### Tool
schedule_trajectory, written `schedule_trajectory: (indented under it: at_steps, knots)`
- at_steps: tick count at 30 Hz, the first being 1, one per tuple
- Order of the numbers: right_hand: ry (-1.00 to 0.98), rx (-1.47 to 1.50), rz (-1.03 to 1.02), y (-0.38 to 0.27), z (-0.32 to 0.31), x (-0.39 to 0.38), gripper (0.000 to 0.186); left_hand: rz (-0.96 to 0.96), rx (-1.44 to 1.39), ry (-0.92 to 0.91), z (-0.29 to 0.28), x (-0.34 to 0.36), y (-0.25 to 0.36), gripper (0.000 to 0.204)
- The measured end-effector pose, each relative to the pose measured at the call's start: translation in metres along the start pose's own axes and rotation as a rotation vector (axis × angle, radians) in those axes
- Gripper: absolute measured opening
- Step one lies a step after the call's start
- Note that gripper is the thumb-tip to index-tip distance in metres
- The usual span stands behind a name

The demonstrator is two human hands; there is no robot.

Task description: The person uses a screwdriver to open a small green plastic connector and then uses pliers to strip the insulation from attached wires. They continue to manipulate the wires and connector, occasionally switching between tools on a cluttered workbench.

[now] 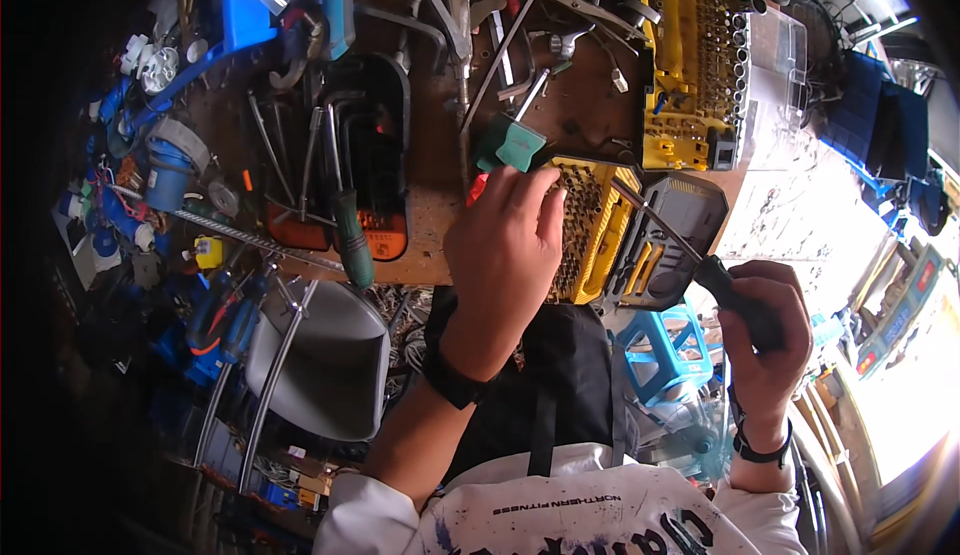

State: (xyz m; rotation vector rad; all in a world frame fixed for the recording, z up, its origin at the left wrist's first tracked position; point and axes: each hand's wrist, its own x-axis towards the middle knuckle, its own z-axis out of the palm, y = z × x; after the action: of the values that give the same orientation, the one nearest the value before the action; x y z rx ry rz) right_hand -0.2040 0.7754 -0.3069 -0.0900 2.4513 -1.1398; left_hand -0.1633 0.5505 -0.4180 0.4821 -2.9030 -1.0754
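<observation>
My right hand [775, 325] is closed around the dark handle of a screwdriver [715, 280]. The shaft slants up and left, its tip over a yellow bit case [605, 235]. Rows of small metal bits fill this case, and its dark lid [690, 210] lies opened out to the right, with a few tools in it. At the case's left side is my left hand [505, 240], fingers bent and closed, their tips by the far end of the bit rows. Whatever lies between those fingertips is hidden. Just beyond them lies a green-handled tool [518, 145].
A second yellow case [690, 75] of bits and sockets lies at the far right of the bench. To the left, a black-and-orange case [395, 225] holds hex keys, with a green-handled screwdriver [350, 240] across it. A grey chair [340, 355] and a blue stool [660, 355] stand below.
</observation>
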Motion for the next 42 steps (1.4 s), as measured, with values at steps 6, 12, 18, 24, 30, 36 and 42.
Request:
schedule_trajectory:
  at_steps: [6,12,18,24,30,36,42]
  knots:
    - [0.001,-0.022,0.012,0.005,-0.004,-0.008,0.028,0.001,0.013,-0.025,-0.002,0.004,-0.005,0.015]
    - [0.015,0.019,-0.005,0.013,-0.002,-0.015,0.027,0.006,0.025,-0.082,-0.001,-0.003,-0.008,0.016]
    - [0.028,0.056,0.021,0.019,-0.006,-0.021,0.028,-0.029,-0.081,-0.061,-0.004,-0.009,-0.013,0.015]
    - [0.017,0.056,0.012,0.022,-0.005,-0.027,0.028,-0.099,-0.125,-0.076,-0.015,-0.027,-0.018,0.016]
    - [-0.066,-0.023,0.016,0.018,0.006,-0.034,0.027,-0.129,-0.148,-0.157,-0.012,-0.051,-0.016,0.015]
    - [-0.057,-0.055,-0.002,0.015,0.020,-0.040,0.027,-0.100,-0.161,-0.127,-0.004,-0.061,-0.008,0.016]
    - [-0.024,-0.057,0.003,0.012,0.019,-0.048,0.027,0.092,-0.123,-0.111,0.008,-0.046,0.010,0.017]
